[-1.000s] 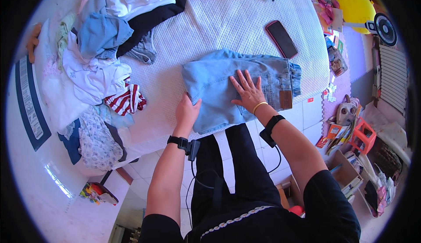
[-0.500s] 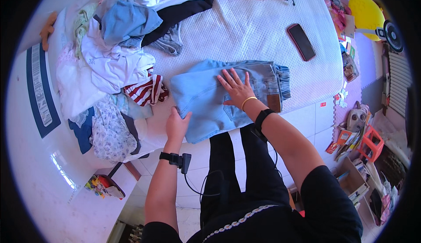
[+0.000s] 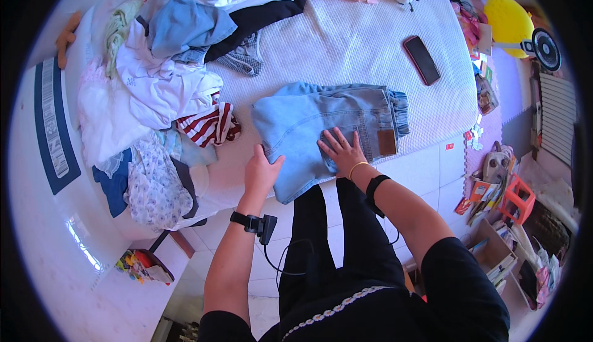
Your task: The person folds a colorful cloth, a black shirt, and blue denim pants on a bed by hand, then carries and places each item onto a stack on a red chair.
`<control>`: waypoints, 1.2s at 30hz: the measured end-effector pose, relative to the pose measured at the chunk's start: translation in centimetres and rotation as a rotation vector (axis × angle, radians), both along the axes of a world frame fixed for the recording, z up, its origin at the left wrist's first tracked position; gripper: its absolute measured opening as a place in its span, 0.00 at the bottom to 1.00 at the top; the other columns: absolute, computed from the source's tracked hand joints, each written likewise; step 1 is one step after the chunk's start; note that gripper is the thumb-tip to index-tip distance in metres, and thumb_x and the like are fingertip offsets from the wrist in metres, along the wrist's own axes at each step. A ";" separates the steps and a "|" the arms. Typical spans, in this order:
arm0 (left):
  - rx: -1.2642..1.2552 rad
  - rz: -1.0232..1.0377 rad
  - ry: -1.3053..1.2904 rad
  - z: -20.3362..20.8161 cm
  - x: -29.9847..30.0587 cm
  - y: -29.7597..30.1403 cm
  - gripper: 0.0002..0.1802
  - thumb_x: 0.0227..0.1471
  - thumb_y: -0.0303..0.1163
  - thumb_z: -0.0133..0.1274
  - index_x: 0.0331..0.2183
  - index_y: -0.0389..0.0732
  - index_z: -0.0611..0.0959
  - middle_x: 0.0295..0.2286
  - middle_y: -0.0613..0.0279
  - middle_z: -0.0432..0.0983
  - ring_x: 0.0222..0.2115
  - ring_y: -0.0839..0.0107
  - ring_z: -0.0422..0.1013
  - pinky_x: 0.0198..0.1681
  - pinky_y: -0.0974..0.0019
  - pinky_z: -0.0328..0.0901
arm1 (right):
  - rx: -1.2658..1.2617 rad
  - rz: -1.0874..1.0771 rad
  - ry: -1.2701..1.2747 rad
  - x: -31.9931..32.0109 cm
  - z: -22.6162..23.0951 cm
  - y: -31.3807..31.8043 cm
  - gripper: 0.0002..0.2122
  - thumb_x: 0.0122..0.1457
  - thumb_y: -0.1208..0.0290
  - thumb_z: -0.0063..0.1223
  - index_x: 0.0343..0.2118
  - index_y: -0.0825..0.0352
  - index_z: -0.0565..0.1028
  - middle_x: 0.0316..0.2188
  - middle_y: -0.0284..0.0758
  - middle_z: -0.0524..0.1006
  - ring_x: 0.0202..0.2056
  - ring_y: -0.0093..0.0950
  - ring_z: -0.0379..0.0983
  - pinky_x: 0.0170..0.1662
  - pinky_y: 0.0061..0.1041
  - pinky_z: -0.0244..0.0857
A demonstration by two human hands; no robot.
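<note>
A pair of light blue jeans (image 3: pixel 309 126) lies folded at the near edge of the bed, its elastic waistband and brown patch toward the right. At the jeans' left edge, my left hand (image 3: pixel 262 170) grips the denim between thumb and fingers, most of the fingers tucked out of sight. My right hand (image 3: pixel 343 152) rests flat on the lower middle of the jeans, near the back pocket, with its fingers spread. It wears a yellow bangle, and both wrists carry black straps.
Loose clothes heap up on the left, among them a red-and-white striped garment (image 3: pixel 209 126) and a floral garment (image 3: pixel 157 184). A phone (image 3: pixel 422 60) lies on the white bed cover (image 3: pixel 346 45). Beyond the bed's right side stand a fan (image 3: pixel 546 49) and a red plastic stool (image 3: pixel 517 199).
My right hand has slid down over the jeans toward their near edge. My left hand has shifted slightly right, and the jeans' left edge has moved in with it.
</note>
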State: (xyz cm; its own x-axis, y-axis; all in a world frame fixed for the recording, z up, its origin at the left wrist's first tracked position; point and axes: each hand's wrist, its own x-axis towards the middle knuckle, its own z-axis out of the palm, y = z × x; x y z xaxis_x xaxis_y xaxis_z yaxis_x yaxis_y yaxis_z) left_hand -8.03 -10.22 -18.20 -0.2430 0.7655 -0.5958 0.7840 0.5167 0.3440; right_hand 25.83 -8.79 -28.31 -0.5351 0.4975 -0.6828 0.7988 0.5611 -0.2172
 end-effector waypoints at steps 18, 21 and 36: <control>0.028 -0.258 -0.465 4.0 20.0 5.8 0.40 0.76 0.49 0.77 0.73 0.40 0.76 0.49 0.39 0.96 0.50 0.35 0.92 0.54 0.33 0.85 | -0.544 -1.109 0.977 8.0 4.5 8.0 0.30 0.87 0.50 0.72 0.77 0.69 0.81 0.60 0.48 0.93 0.61 0.36 0.91 0.67 0.42 0.85; 0.052 -0.362 -0.523 3.9 21.3 6.0 0.46 0.77 0.49 0.78 0.80 0.41 0.75 0.55 0.47 0.95 0.52 0.46 0.93 0.58 0.42 0.86 | -0.450 -1.063 0.944 12.5 3.5 9.3 0.26 0.86 0.60 0.72 0.77 0.68 0.81 0.60 0.48 0.94 0.60 0.39 0.92 0.68 0.43 0.84; 0.262 -0.760 -0.111 -0.5 22.9 7.3 0.53 0.68 0.43 0.84 0.85 0.52 0.78 0.83 0.50 0.72 0.77 0.41 0.75 0.80 0.35 0.75 | -0.166 -1.123 0.598 23.0 0.4 15.1 0.26 0.84 0.62 0.71 0.77 0.68 0.80 0.66 0.57 0.92 0.66 0.60 0.91 0.70 0.54 0.84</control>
State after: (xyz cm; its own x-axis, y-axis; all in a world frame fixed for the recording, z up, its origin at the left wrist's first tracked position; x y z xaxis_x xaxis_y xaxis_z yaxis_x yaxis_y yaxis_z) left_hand 14.89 -2.91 -18.67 0.4493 0.8158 -0.3640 0.8425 -0.2515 0.4763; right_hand 48.80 6.30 -27.89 -0.1224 0.8055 -0.5798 0.5684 -0.4220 -0.7063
